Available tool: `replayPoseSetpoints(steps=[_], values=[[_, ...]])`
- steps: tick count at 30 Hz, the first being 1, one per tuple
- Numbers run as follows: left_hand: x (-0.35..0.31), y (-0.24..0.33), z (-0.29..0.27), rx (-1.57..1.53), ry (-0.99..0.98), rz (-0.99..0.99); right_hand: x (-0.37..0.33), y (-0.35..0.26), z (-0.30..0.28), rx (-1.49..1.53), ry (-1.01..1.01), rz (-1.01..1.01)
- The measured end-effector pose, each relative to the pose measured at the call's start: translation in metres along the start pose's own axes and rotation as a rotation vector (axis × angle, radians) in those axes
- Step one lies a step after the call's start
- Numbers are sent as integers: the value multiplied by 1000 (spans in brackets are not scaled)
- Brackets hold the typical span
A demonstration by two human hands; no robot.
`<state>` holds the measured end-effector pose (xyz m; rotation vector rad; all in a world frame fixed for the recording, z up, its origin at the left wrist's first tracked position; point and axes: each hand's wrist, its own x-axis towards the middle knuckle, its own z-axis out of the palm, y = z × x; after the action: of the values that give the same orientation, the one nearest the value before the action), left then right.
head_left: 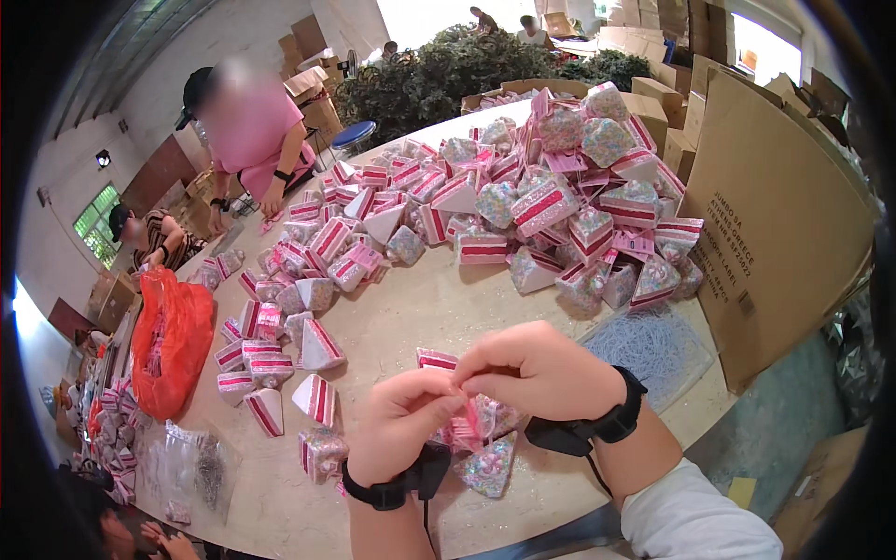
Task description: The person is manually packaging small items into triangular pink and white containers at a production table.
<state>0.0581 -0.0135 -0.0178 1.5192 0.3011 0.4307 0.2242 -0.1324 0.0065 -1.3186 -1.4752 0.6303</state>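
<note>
My left hand (pixel 403 425) and my right hand (pixel 541 369) meet fingertip to fingertip over the near part of the table. Both are closed in a pinch. A pink tag (pixel 466 427), partly blurred, hangs by the left fingertips. Whatever the right fingertips pinch is too small to make out. Just under my hands lies a glittery cake-slice ornament (pixel 490 469) with pastel speckles. Another cake-slice ornament (pixel 436 359), white with a pink stripe, is partly hidden behind my fingers. Left of my left hand rests a further cake-slice ornament (pixel 322 453).
A large heap of cake-slice ornaments (pixel 546 205) covers the table's far side. Pale thin strings (pixel 649 350) lie by a tall cardboard sheet (pixel 779 224) at right. A red plastic bag (pixel 173 341) and a clear bag (pixel 201 467) sit left. A person in pink (pixel 252 135) works across the table.
</note>
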Motion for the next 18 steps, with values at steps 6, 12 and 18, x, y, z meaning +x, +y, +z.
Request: replayPoseSetpoints(steps=[6, 12, 18], values=[[-5, 8, -8, 60, 83, 42, -2, 10, -2, -129, 26, -65], [-13, 12, -18, 94, 120, 125, -2, 10, -7, -213, 40, -45], [-13, 15, -15, 119, 109, 124, -1, 9, -8, -192, 114, -1]])
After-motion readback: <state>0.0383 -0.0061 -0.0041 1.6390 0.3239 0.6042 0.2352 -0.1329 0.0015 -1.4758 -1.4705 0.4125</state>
